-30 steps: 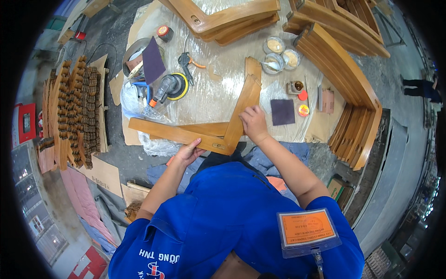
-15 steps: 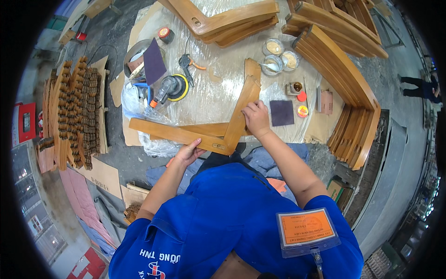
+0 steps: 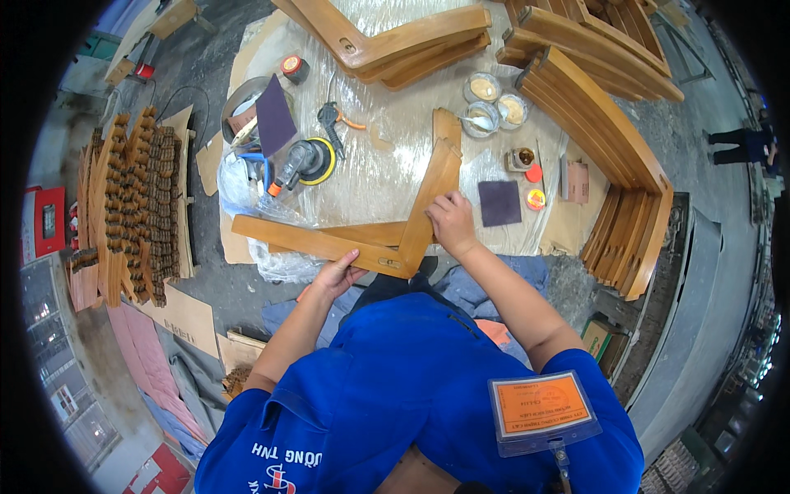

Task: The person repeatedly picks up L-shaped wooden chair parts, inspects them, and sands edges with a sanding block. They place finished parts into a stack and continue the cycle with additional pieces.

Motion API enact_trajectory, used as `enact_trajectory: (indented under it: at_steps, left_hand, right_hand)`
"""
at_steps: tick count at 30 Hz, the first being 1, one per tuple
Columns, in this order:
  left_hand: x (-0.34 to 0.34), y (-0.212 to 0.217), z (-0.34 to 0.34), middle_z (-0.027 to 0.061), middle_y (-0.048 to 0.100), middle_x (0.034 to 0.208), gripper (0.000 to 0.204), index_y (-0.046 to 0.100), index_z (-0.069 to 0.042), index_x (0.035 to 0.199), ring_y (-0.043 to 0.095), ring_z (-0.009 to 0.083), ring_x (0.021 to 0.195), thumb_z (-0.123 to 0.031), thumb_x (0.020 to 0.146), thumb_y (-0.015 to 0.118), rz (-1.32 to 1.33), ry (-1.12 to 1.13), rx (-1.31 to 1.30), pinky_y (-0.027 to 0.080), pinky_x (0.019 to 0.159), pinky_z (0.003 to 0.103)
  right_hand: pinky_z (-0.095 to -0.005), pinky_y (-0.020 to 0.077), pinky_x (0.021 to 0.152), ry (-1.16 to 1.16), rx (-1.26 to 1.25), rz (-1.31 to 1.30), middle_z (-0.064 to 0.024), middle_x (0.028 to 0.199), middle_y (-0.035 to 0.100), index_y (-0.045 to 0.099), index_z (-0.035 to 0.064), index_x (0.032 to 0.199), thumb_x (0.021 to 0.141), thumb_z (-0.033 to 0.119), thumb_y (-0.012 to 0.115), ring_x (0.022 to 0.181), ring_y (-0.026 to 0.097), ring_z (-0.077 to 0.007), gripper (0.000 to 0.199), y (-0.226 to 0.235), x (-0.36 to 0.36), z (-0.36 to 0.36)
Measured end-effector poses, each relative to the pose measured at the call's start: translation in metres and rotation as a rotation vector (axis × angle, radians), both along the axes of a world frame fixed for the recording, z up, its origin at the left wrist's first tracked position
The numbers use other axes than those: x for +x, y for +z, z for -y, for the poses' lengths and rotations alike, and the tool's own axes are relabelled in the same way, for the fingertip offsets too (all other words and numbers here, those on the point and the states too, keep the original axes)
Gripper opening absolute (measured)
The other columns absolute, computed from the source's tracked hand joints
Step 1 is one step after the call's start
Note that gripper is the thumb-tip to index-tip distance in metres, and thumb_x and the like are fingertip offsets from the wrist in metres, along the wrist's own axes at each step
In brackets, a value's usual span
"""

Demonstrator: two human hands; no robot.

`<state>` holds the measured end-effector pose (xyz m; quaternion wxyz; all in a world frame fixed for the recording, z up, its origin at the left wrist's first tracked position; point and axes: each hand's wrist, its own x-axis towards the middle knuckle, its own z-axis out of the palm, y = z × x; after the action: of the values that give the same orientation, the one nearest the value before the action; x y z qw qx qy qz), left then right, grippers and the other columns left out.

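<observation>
An L-shaped brown wooden frame piece (image 3: 329,245) lies across the table's near edge, its corner toward me and an oval slot near that corner. My left hand (image 3: 339,276) is closed on its lower arm, thumb on top. Against the right edge of its other arm, my right hand (image 3: 452,222) rests with fingers curled and pressed together. Whatever those fingers may hold is hidden. A second wooden piece (image 3: 362,232) lies underneath, partly covered, its end showing past the far tip.
Right of my hand lie a dark abrasive pad (image 3: 499,203), a small brown jar (image 3: 520,160) and cups of paste (image 3: 482,86). At the left sit an orbital sander (image 3: 309,160) and a metal bowl (image 3: 233,107). Stacked wooden frames (image 3: 592,123) line the right side.
My right hand has slid a little toward me along the wooden edge. My left hand and the frame piece stay nearly in place; the whole view has shifted slightly.
</observation>
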<state>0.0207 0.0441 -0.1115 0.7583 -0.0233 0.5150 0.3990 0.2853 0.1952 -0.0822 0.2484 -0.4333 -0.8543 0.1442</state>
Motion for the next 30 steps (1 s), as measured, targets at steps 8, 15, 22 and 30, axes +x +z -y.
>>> enact_trajectory:
  at_steps: [8, 15, 22, 30]
  left_hand:
    - [0.001, 0.003, 0.0, 0.0136, 0.059, 0.118, 0.047, 0.049, -0.004, 0.123, 0.058, 0.0278, 0.11, -0.024, 0.085, 0.068, -0.022, 0.019, -0.021, 0.047, 0.097, 0.042]
    - [0.001, 0.001, 0.0, 0.0137, 0.059, 0.118, 0.046, 0.05, -0.004, 0.122, 0.059, 0.0276, 0.109, -0.023, 0.085, 0.068, -0.01, 0.023, -0.012, 0.046, 0.098, 0.042]
    - [0.001, -0.001, 0.001, 0.0135, 0.059, 0.118, 0.044, 0.05, -0.004, 0.122, 0.058, 0.0275, 0.109, -0.023, 0.086, 0.067, 0.006, 0.015, 0.007, 0.046, 0.097, 0.043]
    - [0.0, -0.003, 0.001, 0.0135, 0.059, 0.118, 0.043, 0.05, -0.004, 0.122, 0.058, 0.0273, 0.11, -0.023, 0.087, 0.065, 0.01, 0.012, 0.009, 0.045, 0.099, 0.042]
  right_hand:
    - [-0.0384, 0.0409, 0.075, 0.013, 0.099, -0.051, -0.0015, 0.083, 0.056, 0.062, 0.0107, 0.075, 0.073, 0.012, 0.059, 0.09, 0.051, -0.0255, 0.004, 0.0, 0.0, -0.001]
    - [-0.0384, 0.04, 0.076, -0.115, 0.053, -0.028, -0.0012, 0.083, 0.057, 0.063, 0.011, 0.077, 0.073, 0.012, 0.06, 0.089, 0.051, -0.0252, 0.005, -0.003, -0.003, -0.01]
    - [-0.0388, 0.0398, 0.076, -0.068, 0.053, 0.006, -0.0016, 0.085, 0.057, 0.063, 0.0107, 0.079, 0.073, 0.011, 0.06, 0.09, 0.051, -0.0257, 0.007, -0.002, -0.003, -0.011]
    - [-0.0386, 0.0394, 0.076, -0.096, 0.046, 0.014, -0.0011, 0.084, 0.056, 0.063, 0.0106, 0.078, 0.072, 0.011, 0.06, 0.089, 0.051, -0.0252, 0.006, -0.003, -0.002, -0.019]
